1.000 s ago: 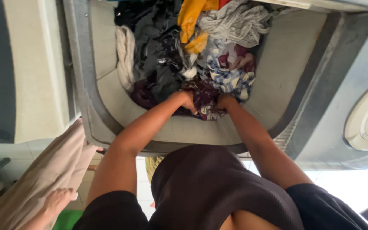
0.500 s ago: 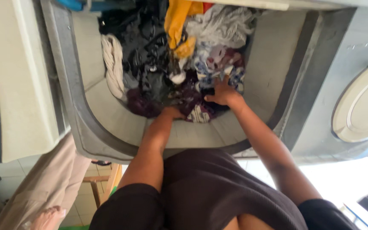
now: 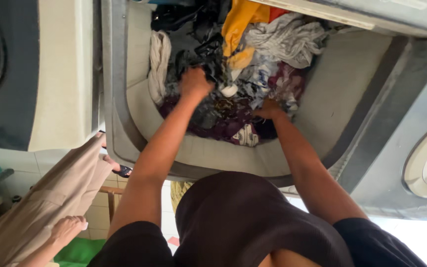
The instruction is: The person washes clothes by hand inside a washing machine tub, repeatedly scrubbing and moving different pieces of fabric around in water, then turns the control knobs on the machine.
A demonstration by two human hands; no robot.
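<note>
The left hand [image 3: 195,81] has its fingers closed around a bunch of dark, soft cloth [image 3: 208,54] in the middle of the pile inside the big grey washing tub [image 3: 124,99]. The right hand [image 3: 269,110] presses down on the purple patterned cloth [image 3: 228,123]; I cannot tell how its fingers sit. The clothes look floppy and tangled, maybe heavy if wet, so a big fistful grips best. A yellow cloth [image 3: 235,22], a grey rumpled cloth [image 3: 285,39] and a twisted white cloth [image 3: 158,64] lie all around and may drag along.

Fingers of both hands [image 3: 268,110] buried in the laundry [image 3: 233,113]
</note>
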